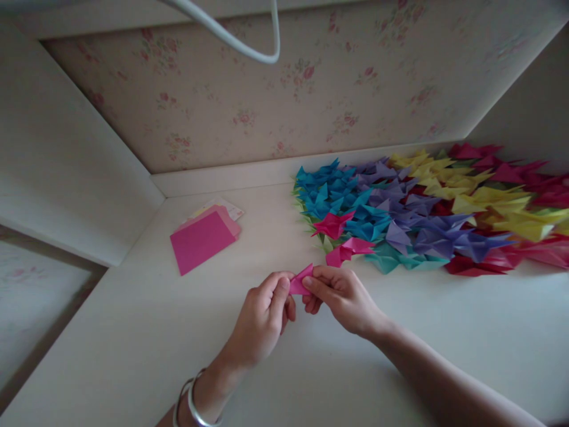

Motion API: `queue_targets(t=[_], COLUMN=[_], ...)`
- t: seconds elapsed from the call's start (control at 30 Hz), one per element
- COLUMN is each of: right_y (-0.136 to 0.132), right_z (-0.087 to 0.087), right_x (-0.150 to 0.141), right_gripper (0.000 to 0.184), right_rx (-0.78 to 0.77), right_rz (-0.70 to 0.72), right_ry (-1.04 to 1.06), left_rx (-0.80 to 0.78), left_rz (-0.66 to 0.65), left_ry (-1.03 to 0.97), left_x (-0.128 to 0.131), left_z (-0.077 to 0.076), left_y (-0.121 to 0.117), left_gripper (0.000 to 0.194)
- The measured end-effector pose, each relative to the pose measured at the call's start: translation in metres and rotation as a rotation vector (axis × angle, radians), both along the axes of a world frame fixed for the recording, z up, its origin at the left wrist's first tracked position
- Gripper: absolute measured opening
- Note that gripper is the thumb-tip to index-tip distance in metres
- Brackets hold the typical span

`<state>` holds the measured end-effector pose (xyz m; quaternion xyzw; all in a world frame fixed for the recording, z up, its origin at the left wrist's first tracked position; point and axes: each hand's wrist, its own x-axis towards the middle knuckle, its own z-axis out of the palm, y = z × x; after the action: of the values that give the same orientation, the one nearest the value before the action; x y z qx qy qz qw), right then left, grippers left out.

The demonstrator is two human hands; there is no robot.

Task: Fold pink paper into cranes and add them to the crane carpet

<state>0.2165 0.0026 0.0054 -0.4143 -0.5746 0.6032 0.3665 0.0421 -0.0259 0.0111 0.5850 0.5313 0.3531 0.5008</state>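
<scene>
Now, pink folded paper (301,281): small and pointed at the top, held around the middle of the desk (146,356), just nearer than the left end of the pile; whether it touches the surface cannot be told.
Left hand (260,323): thumb and finger pinch the paper's left end.
Right hand (347,299): thumb and forefinger nip its right side, the other fingers curled under.
Creasing: light, matched pressure from both thumbs should suit such thin paper; lining up edges before pressing would keep the point sharp, while an uneven pull could skew or tear it.
Pink pieces (333,225): lying at the pile's near-left corner, the nearest one just beyond the right hand, easily knocked by a forward reach.
Colourful pile (400,207): along the far edge, out toward the right.
Magenta sheet (204,242): atop other papers near the far-left corner.
Elbow room: likely best toward the desk's near side.
</scene>
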Motion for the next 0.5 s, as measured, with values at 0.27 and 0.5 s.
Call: queue_targets(t=[0.27,0.5], right_y=[-0.0011,-0.0022], right_z=[-0.0024,-0.0081], right_x=[-0.0024,0.0014], right_gripper=[0.037,0.04], right_rx=[0.015,0.035], right_rz=[0.01,0.101], right_ry=[0.026,-0.101], left_rx=[0.043,0.113], left_rz=[0.011,-0.023], left_ry=[-0.015,0.236], left_x=[0.0014,0.0017], left_z=[-0.0045,0.0035], left_y=[-0.0002,0.0019], left_gripper=[0.033,0.029])
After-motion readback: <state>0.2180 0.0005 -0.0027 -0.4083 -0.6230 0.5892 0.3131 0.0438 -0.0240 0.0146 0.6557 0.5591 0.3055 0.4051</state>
